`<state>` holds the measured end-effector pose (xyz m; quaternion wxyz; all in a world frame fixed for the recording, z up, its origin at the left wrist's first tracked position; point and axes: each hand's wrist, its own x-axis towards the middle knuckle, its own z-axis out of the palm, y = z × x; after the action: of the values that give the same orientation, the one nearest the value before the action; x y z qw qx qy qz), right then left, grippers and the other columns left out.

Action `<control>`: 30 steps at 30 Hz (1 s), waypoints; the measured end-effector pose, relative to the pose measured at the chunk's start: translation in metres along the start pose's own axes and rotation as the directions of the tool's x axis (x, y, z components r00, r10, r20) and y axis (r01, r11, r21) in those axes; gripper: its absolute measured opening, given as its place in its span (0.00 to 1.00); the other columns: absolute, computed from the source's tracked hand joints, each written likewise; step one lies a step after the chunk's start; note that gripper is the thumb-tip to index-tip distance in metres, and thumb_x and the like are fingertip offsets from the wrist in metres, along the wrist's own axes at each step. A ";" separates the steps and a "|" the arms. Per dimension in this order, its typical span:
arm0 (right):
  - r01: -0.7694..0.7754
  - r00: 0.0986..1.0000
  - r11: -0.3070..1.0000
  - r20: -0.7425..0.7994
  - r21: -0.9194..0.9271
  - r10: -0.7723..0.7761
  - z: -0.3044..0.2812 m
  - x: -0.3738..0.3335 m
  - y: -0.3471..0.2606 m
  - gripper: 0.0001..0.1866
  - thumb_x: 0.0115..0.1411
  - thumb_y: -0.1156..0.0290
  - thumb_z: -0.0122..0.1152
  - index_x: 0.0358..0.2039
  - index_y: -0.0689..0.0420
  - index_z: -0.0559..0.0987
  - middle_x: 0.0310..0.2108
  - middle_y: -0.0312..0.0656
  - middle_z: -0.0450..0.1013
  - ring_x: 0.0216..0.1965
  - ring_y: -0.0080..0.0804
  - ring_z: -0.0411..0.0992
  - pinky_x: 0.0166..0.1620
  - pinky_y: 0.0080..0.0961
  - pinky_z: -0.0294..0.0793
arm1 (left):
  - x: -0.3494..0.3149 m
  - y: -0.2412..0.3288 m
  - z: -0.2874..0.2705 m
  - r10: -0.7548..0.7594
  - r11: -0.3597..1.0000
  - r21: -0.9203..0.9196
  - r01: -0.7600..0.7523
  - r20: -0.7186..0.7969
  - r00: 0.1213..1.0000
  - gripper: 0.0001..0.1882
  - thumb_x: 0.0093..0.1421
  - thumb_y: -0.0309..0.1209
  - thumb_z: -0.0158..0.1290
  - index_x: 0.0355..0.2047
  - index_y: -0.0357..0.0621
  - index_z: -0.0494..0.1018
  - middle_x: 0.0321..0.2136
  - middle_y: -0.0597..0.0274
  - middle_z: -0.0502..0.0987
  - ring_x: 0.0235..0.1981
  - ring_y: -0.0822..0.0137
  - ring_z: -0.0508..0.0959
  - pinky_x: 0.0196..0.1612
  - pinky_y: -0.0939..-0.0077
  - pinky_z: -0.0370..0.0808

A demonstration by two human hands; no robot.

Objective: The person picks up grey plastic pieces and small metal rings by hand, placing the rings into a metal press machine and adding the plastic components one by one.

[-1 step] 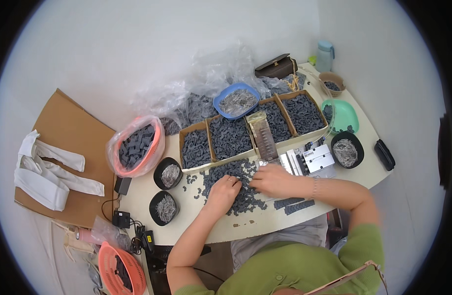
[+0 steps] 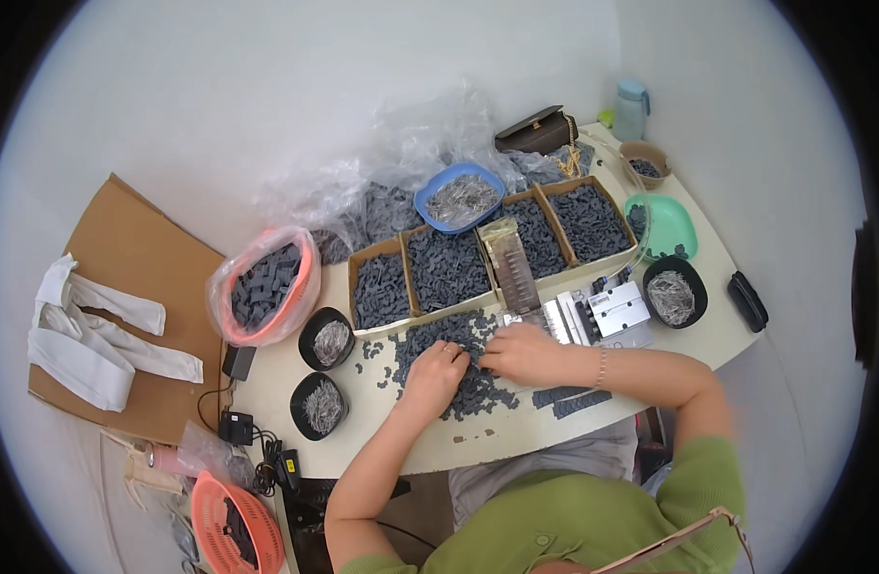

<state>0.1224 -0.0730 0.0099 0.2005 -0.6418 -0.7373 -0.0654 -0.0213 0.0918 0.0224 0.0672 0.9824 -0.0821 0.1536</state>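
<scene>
My left hand rests on a loose pile of small dark grey plastic pieces at the table's front. Its fingers are bent together, and a ring shows on one. My right hand meets it from the right, fingertips pinched close to the left ones. Whatever lies between the fingers is too small and covered to make out. Just beyond the hands, a ribbed clear-topped strip leans on divided cardboard trays full of the same pieces. To the right of my right hand stands a silver metal fixture.
Black bowls of metal pins stand at left and right. A blue bowl of pins sits behind the trays. Orange baskets hold grey parts at left. Rows of joined grey pieces lie near the front edge. A green tray stands far right.
My right hand has shifted slightly left and down toward my left hand. My left hand stays nearly in place.
</scene>
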 end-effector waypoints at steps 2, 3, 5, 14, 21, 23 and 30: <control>0.017 0.999 0.999 0.032 -0.028 -0.016 0.009 0.009 0.000 0.09 0.46 0.71 0.60 0.31 0.54 0.79 0.30 0.37 0.74 0.34 0.35 0.72 0.36 0.30 0.72 | 0.001 0.002 0.002 -0.063 0.998 -0.001 0.063 -0.009 0.998 0.08 0.45 0.21 0.55 0.29 0.36 0.76 0.32 0.57 0.75 0.37 0.57 0.75 0.40 0.68 0.74; -0.029 1.000 0.999 -0.002 0.018 0.029 0.008 0.009 0.002 0.09 0.46 0.71 0.60 0.31 0.54 0.79 0.29 0.37 0.73 0.34 0.36 0.73 0.35 0.31 0.73 | 0.002 0.003 0.003 -0.094 0.995 -0.036 0.092 -0.066 0.993 0.08 0.46 0.21 0.55 0.29 0.37 0.75 0.32 0.57 0.74 0.36 0.57 0.75 0.40 0.67 0.74; -0.114 0.990 0.987 -0.065 0.115 0.122 0.002 0.009 0.011 0.09 0.47 0.72 0.60 0.31 0.54 0.79 0.28 0.38 0.72 0.33 0.37 0.73 0.34 0.32 0.74 | 0.005 0.005 0.004 -0.162 0.983 -0.111 0.144 -0.174 0.971 0.07 0.48 0.20 0.55 0.30 0.37 0.75 0.31 0.57 0.74 0.35 0.56 0.75 0.38 0.66 0.74; -0.015 1.000 0.994 -0.022 -0.109 0.013 -0.026 -0.045 0.002 0.10 0.46 0.72 0.57 0.32 0.59 0.77 0.32 0.39 0.73 0.33 0.35 0.73 0.34 0.28 0.75 | 0.035 0.026 0.016 -0.175 0.968 -0.220 0.118 -0.263 0.949 0.07 0.49 0.19 0.56 0.30 0.39 0.75 0.31 0.57 0.76 0.32 0.55 0.77 0.35 0.66 0.75; 0.008 0.976 0.963 -0.208 -0.269 -0.066 -0.024 -0.054 -0.020 0.10 0.47 0.73 0.56 0.32 0.61 0.76 0.33 0.45 0.75 0.35 0.37 0.75 0.33 0.32 0.75 | 0.046 0.048 0.030 -0.078 0.963 -0.270 -0.001 -0.280 0.957 0.09 0.48 0.19 0.55 0.31 0.39 0.74 0.32 0.58 0.76 0.32 0.55 0.77 0.34 0.68 0.76; -0.066 0.983 0.997 -0.177 -0.046 0.057 -0.032 -0.055 -0.009 0.08 0.47 0.75 0.56 0.30 0.60 0.77 0.32 0.45 0.75 0.33 0.39 0.76 0.33 0.34 0.75 | 0.043 0.052 0.036 0.042 0.990 -0.124 -0.074 -0.240 0.970 0.11 0.46 0.21 0.54 0.33 0.37 0.75 0.34 0.57 0.75 0.34 0.57 0.77 0.34 0.69 0.77; -0.255 0.951 0.910 -0.086 0.326 0.298 -0.047 -0.013 0.025 0.10 0.50 0.77 0.56 0.34 0.55 0.78 0.34 0.42 0.76 0.36 0.42 0.75 0.40 0.35 0.75 | 0.026 0.076 0.036 0.153 0.974 0.185 -0.131 -0.114 0.982 0.23 0.49 0.25 0.49 0.47 0.30 0.71 0.47 0.42 0.72 0.48 0.52 0.74 0.50 0.63 0.73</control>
<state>0.1581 -0.0969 0.0441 0.3552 -0.6944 -0.6247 0.0375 -0.0001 0.0085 0.0043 -0.0260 0.9643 -0.1339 0.2271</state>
